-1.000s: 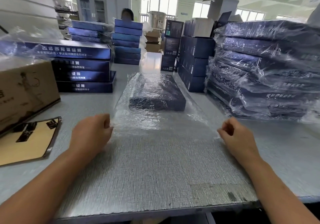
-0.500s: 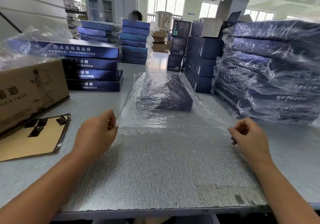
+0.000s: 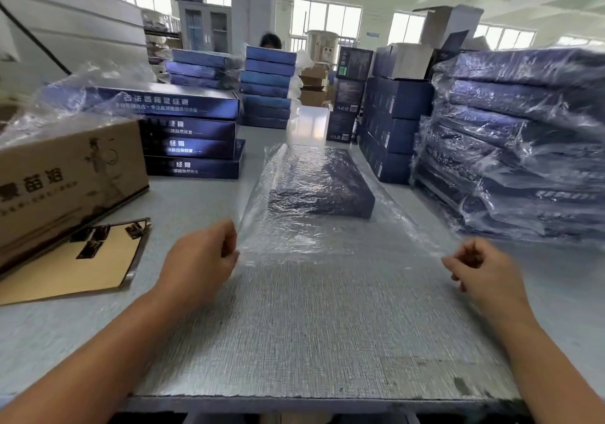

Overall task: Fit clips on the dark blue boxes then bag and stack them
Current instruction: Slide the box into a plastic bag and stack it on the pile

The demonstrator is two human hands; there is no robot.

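Now left hand and right hand, fingers curled, pinch open end of clear bag around dark blue box, forearms over table.

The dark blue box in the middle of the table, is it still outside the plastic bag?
No, the dark blue box lies inside the clear plastic bag, whose open end the left hand and right hand pinch.

Two bare forearms, no sleeves, left hand, right hand, no rings or watch

Cardboard carton at left; white column and windows behind
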